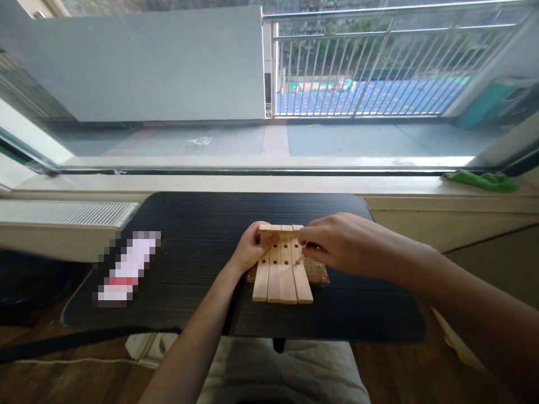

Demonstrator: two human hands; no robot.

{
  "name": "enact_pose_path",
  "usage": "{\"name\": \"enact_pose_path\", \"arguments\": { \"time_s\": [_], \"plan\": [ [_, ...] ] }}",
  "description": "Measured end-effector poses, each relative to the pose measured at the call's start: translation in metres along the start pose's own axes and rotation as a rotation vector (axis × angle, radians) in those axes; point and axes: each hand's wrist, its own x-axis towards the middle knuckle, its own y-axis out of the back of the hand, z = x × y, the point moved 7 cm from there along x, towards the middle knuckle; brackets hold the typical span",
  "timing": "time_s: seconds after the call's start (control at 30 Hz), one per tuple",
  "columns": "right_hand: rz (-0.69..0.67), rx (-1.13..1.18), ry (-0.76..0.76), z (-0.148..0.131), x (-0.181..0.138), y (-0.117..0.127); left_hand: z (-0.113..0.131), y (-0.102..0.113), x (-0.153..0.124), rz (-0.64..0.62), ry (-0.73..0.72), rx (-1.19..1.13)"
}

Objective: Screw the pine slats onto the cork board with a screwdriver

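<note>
A pale wooden slatted piece [281,280] with rows of dark round holes or fastener heads is tilted up above the table. My left hand [251,247] is closed round its upper left edge, thumb on the front face. On its right side, my right hand [332,241] is closed in a pinch on a small, thin metal tool [298,261], whose tip meets a hole in the rightmost slat. Most of this tool is hidden by the fingers, so its exact kind is unclear. Underneath the slats lies a brown piece [316,272] with small dots, partly covered.
The black table [189,247] has rounded corners and stands against the window sill [236,184]. At its left lies a blurred-out white and red item [130,266]. A green cloth [484,180] rests on the sill at right. A white vented unit [71,213] adjoins the table's left.
</note>
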Motion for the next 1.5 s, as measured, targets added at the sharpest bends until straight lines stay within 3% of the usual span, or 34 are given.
{"name": "enact_pose_path", "arguments": {
  "time_s": [0.33,0.57,1.5],
  "plan": [
    [0.046,0.007,-0.038,0.008,-0.028,-0.003,0.006,-0.031,0.005,-0.063,-0.012,0.021],
    [0.011,0.043,-0.053,0.012,-0.037,-0.006,0.003,-0.031,0.004,-0.052,0.023,-0.027],
    [-0.011,-0.070,-0.086,0.010,-0.020,-0.004,0.003,-0.030,0.001,-0.001,-0.004,-0.045]
  ]
}}
